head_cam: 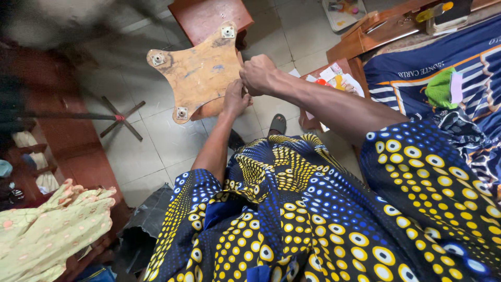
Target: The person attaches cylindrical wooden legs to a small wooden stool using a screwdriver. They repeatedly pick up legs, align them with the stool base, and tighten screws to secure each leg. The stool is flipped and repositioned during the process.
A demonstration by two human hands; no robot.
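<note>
Wooden seat board with metal corner brackets, held up over tiled floor, lying ahead-left of both hands. Right hand fisted on right edge; left hand gripping lower edge, slightly nearer the body.

Pale square floor tiles with dark grout lines fill the middle of the view, lit evenly by soft daylight. A reddish-brown wooden stool stands at the top. Dark wooden shelving runs down the left side, with a pale green flowered cloth heaped below it. On the right, a bed is covered in a navy sheet with orange and white stripes, beside a wooden side table holding small clutter
</note>
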